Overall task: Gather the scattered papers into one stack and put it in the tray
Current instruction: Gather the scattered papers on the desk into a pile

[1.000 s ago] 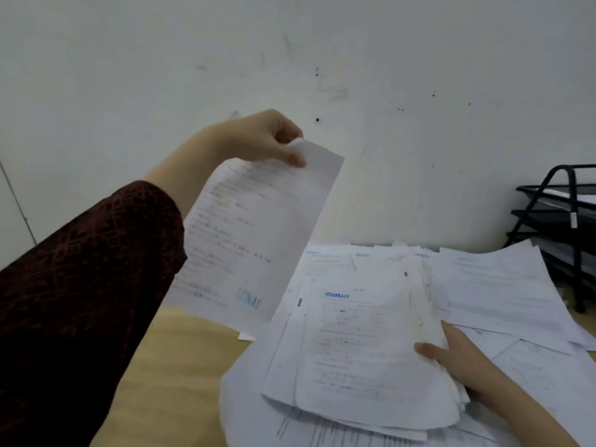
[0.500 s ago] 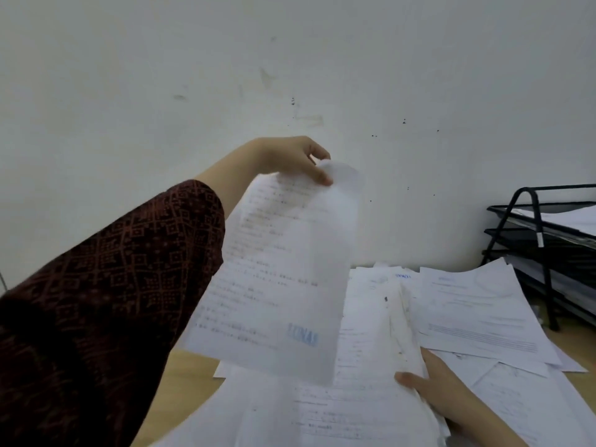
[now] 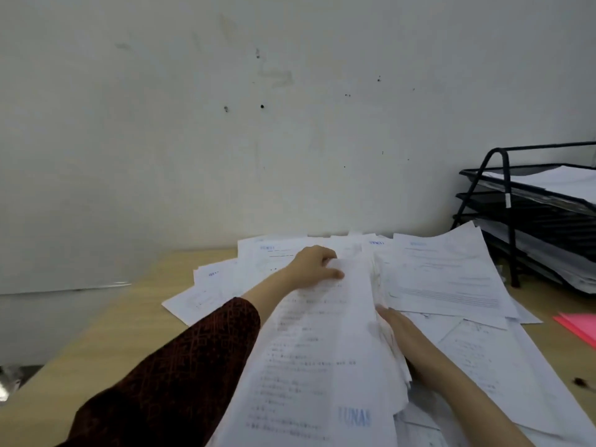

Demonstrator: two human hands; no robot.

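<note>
On the bench (image 3: 106, 321), the left hand (image 3: 311, 266) pinches the top edge of a sheet (image 3: 319, 359), laying it on the stack (image 3: 392, 353). Thin, limp paper likely slides; grip both edges. The right hand (image 3: 406, 333) cradles the stack's side, its fingers hidden beneath. The tray (image 3: 529, 201) is cut off right.

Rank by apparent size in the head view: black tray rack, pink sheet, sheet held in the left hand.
1. sheet held in the left hand, though it is nearest the camera
2. black tray rack, partly cut off
3. pink sheet, mostly out of frame
</note>
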